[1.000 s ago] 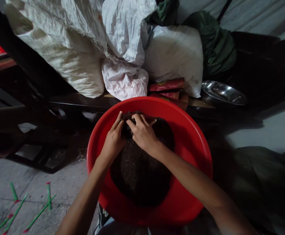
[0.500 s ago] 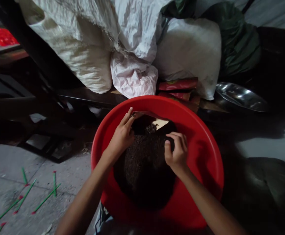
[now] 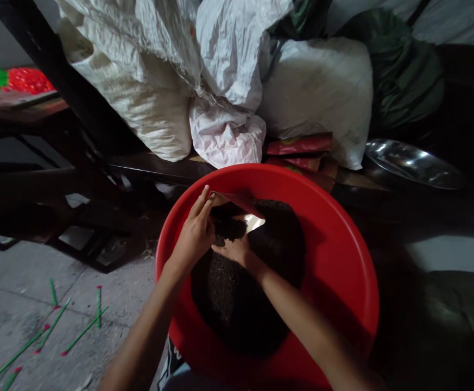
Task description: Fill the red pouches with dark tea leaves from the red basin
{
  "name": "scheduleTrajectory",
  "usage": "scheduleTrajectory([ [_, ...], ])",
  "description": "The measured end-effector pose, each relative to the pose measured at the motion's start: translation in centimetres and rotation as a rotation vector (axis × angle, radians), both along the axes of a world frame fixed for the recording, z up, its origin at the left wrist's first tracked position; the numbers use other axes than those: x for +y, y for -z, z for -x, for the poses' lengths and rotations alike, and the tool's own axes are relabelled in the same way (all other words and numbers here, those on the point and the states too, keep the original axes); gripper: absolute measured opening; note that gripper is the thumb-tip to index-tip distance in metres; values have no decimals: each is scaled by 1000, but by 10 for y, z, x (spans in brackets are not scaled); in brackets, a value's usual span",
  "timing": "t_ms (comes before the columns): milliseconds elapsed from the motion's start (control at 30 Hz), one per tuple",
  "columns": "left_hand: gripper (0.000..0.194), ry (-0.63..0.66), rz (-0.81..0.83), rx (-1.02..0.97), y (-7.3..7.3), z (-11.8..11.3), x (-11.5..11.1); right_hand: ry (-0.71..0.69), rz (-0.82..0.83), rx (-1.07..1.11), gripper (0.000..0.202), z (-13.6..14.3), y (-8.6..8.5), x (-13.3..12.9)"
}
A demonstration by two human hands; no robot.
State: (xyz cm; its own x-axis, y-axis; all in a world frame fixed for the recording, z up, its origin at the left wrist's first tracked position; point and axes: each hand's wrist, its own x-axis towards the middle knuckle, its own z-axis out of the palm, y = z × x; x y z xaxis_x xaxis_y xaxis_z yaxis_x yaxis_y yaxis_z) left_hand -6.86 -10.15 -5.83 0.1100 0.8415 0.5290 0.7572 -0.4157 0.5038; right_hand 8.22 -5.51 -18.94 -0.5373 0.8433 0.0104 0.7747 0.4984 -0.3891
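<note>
A wide red tub (image 3: 342,260) holds a heap of dark soil (image 3: 224,282). In it stands a packet (image 3: 237,202), dark red outside and pale and shiny inside, its mouth spread and turned toward me. My left hand (image 3: 196,231) grips the packet's left edge, with the fingers pointing up along it. Close by, my right hand (image 3: 237,251) is at the packet's mouth, palm side hidden. Its thumb stretches left, and dark soil covers the fingertips, so the fingers are cupped at a load of soil. The packet's lower part is hidden by soil and hands.
Large white sacks (image 3: 322,92) and a green sack (image 3: 408,70) stand behind the tub. Folded red packets (image 3: 299,144) and a metal bowl (image 3: 414,163) lie beside them. Green sticks with red ends (image 3: 84,331) lie on the floor. A bench (image 3: 20,106) at left bears red and green pieces.
My right hand has moved left from the tub's right side to the packet's mouth. The packet has tilted, still in my left hand. The whole view has shifted slightly.
</note>
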Motion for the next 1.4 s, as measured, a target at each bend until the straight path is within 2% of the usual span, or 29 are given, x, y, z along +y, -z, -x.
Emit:
scheduleTrajectory([
  [67,88,-8,-12,-7,-3,0,1,18,23,-80,67,-7,3,-24],
  [167,95,-15,2,-16,-7,-2,8,55,26,-117,55,-28,4,-56],
  [267,96,6,24,-36,-9,-6,14,38,89,-115,44,-47,-1,-75],
  [333,98,27,27,-42,-8,-10,15,52,184,-84,39,-57,-11,-80],
  [400,101,52,24,-37,-5,-15,15,104,256,42,35,-66,-32,-82],
  [467,100,79,22,-35,-2,-20,13,127,211,273,30,-75,-66,-80],
  [533,97,103,23,-36,-1,-24,11,84,51,515,26,-81,-108,-72],
  [600,91,116,23,-39,0,-27,8,56,-138,638,24,-80,-148,-58],
  [667,81,94,7,-58,1,-29,7,73,-291,627,28,-73,-173,-38],
  [700,76,68,-8,-73,2,-30,6,77,-340,580,33,-69,-178,-27],
  [800,70,-2,-44,-99,6,-29,6,38,-378,378,50,-53,-176,1],
  [900,88,48,-41,-76,8,-25,8,6,-349,267,54,-45,-170,13],
  [967,98,80,-49,-70,4,-23,10,-12,-366,273,45,-44,-171,10],
  [1033,99,70,-51,-88,-3,-20,11,-29,-450,284,37,-48,-172,0],
  [1133,92,54,-6,-133,-15,-20,12,-113,-595,195,36,-57,-165,-16],
  [1200,79,49,24,-173,-20,-21,12,-179,-619,63,31,-60,-157,-21],
  [1300,64,-23,35,-225,-18,-24,7,-239,-563,-48,28,-64,-148,-21],
  [1400,70,-61,27,-211,-7,-23,-4,-282,-568,69,27,-77,-140,-30],
])
